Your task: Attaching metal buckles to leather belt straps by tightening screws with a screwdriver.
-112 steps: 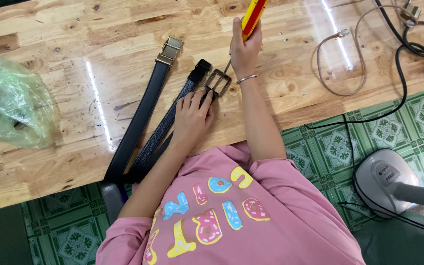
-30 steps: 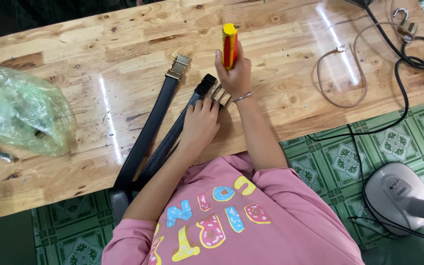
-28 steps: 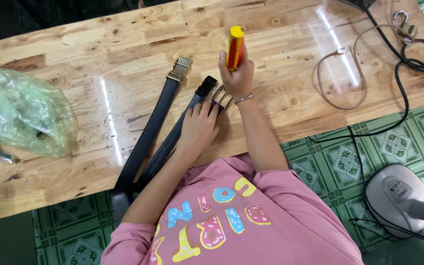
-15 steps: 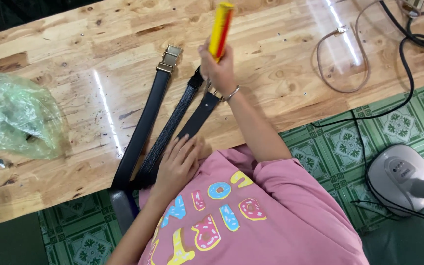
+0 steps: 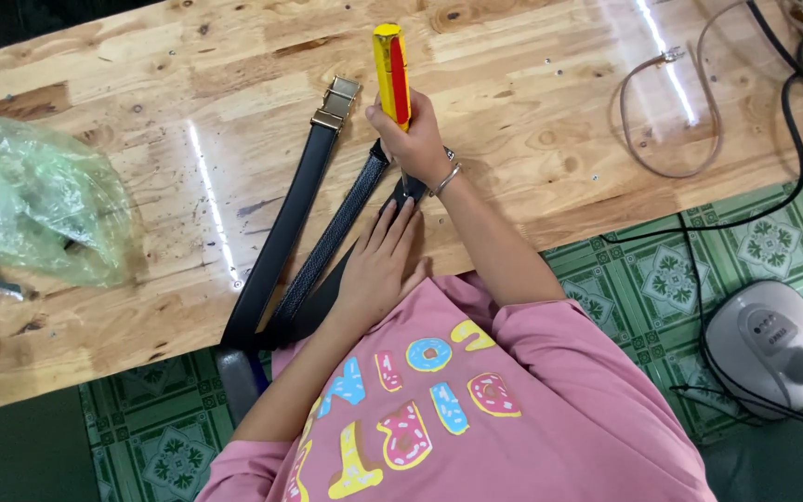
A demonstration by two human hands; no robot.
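Note:
My right hand point(image 5: 413, 135), with a bracelet on its wrist, grips a yellow and red screwdriver point(image 5: 390, 65) held nearly upright. Its tip points down at the end of a black belt point(image 5: 401, 191) lying on the wooden table point(image 5: 532, 84). My left hand point(image 5: 378, 270) lies flat on that same belt just below the tip, fingers stretched toward it. Beside it runs a textured black belt point(image 5: 332, 242), and further left a smooth dark belt point(image 5: 281, 242) with a gold buckle point(image 5: 336, 102). All the belts hang over the table's near edge.
A crumpled green plastic bag point(image 5: 30, 204) sits at the table's left. A thin brown cord loop point(image 5: 671, 121) and black cables point(image 5: 792, 112) lie at the right. A grey-white appliance point(image 5: 773, 344) stands on the green tiled floor point(image 5: 643, 279).
My left hand has slid up along the belt from the table's near edge to just under the screwdriver. The screwdriver has gone from tilted to nearly upright.

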